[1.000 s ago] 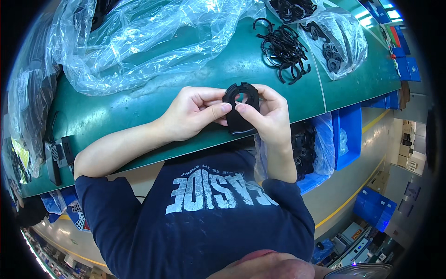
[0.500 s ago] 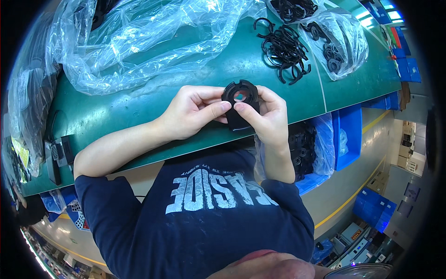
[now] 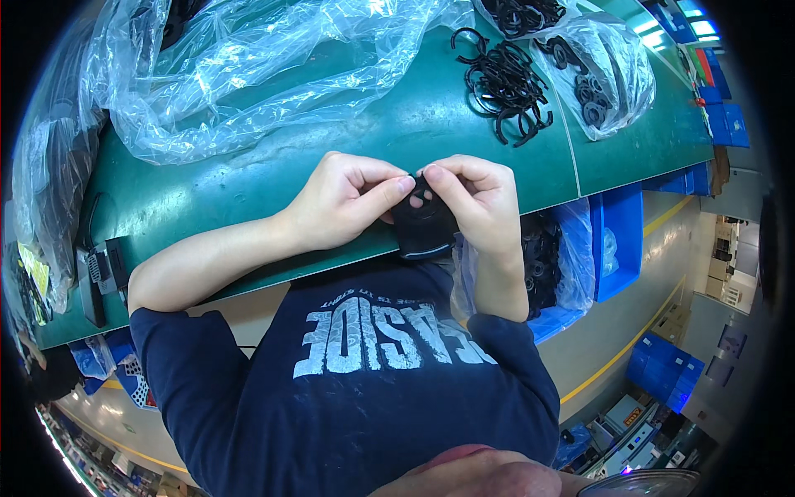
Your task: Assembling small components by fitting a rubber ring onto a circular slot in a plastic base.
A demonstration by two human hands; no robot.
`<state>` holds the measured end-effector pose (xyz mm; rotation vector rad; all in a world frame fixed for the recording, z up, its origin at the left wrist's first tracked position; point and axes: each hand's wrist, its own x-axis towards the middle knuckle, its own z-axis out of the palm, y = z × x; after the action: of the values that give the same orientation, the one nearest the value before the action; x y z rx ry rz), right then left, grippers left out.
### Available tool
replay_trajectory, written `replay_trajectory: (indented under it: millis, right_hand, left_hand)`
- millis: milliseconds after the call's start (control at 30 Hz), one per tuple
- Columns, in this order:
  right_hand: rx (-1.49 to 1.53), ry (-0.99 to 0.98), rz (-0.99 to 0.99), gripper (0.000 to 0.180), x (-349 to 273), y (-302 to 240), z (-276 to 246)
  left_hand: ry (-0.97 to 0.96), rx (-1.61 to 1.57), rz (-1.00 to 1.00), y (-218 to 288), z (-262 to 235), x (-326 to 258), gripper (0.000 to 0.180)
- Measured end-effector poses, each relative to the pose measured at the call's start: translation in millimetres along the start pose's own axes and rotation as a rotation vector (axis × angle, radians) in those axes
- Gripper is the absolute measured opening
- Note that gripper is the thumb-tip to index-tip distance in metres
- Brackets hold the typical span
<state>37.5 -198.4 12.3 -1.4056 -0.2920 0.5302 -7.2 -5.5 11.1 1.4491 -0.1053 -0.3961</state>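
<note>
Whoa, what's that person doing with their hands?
The person is holding a flat black part with a hole in it, gripping it with the left hand and the right hand. Both thumbs are close together near its top edge. It's held up over the near edge of the green table. Farther back lie a loose pile of curved black pieces and a clear bag with black rings inside.

One head-worn, wide fisheye camera looks steeply down from above, fairly near the left hand (image 3: 341, 201) and right hand (image 3: 484, 207), facing the green table (image 3: 248, 192) beyond them and the dark shirt (image 3: 373, 410) below; outlines curve toward its rim.
</note>
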Motion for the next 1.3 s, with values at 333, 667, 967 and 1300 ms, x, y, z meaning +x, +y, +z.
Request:
replay_trajectory:
  millis: [333, 667, 967, 1300]
  right_hand:
    - [0.050, 0.046, -0.073, 0.015, -29, 6, -3]
    - [-0.259, 0.022, -0.232, 0.015, -87, 28, -38]
    - [-0.003, 1.075, 0.216, 0.020, -166, 231, -246]
    - [-0.098, 1.393, 0.618, 0.034, -179, 321, -281]
  left_hand:
    - [0.024, 0.058, 0.017, -5, 8, -4, 0.022]
    - [-0.386, 0.437, 0.250, 4, 18, -10, 0.023]
    - [-0.380, 0.178, -0.115, 6, 14, -5, 0.030]
    - [-0.405, 0.149, -0.171, 8, 10, 0, 0.027]
